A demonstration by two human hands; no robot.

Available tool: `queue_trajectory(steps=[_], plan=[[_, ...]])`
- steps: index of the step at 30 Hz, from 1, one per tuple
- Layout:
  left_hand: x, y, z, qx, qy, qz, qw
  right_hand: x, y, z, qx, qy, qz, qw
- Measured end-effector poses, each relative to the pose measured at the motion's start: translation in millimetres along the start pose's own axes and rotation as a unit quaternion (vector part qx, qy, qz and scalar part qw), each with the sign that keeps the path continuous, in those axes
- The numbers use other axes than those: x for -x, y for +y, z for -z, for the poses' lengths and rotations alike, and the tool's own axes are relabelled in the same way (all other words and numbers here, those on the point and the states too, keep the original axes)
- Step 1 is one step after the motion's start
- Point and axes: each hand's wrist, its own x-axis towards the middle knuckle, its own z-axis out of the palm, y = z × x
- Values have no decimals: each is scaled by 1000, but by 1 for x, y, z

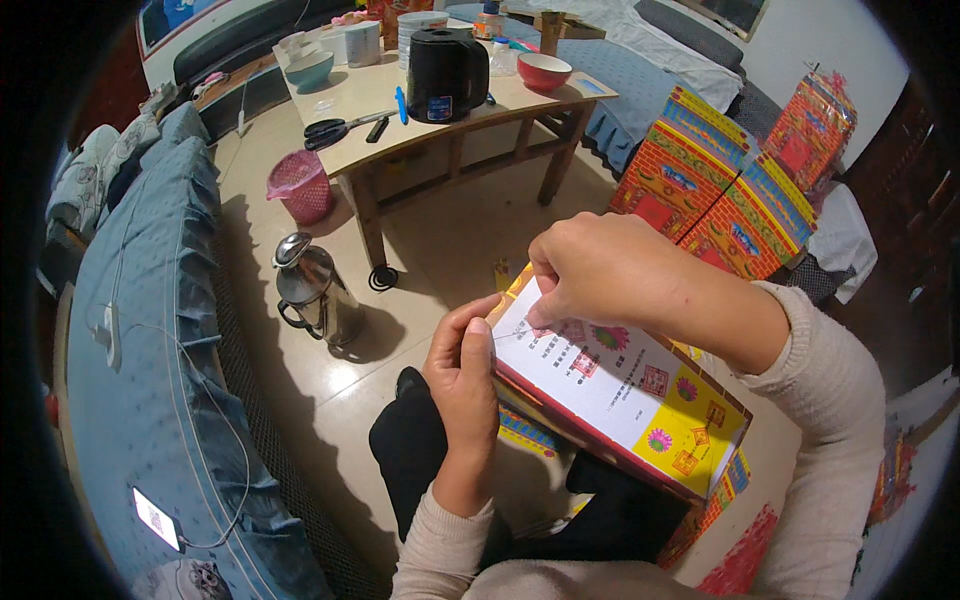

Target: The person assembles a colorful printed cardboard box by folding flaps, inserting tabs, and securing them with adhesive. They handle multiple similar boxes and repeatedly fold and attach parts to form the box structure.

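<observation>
A paper box (pixel 640 400) rests on the seated person's lap, the left hand (pixel 462 375) at its left edge and the right hand (pixel 600 270) on its top. A metal kettle (pixel 315 290) stands on the floor to the left. Behind it is a low table (pixel 370 130), with a basket (pixel 300 185) at its left leg. More paper boxes (pixel 720 190) stand right of the table. A sofa (pixel 150 350) runs along the far left.

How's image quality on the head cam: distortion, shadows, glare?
Head view: strong fisheye, the table edges bow and the corners go black; the metal kettle throws a soft shadow to its right on the tiled floor, with a bright highlight on its lid; both hands and the colourful box are sharp, evenly lit.
</observation>
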Motion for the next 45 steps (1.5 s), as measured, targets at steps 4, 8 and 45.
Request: queue_trajectory(steps=[4, 8, 45], plan=[[0, -2, -3, -2, 6, 0, 1000, -1, 3, -7, 15, 16, 10, 1000], [0, -1, -1, -25, 11, -2, 1000, -1, 7, -15, 84, 79, 62, 991], [-10, -2, 23, -24, -74, 32, 996, 231, 272, -618, -711, 300, -425, 473]])
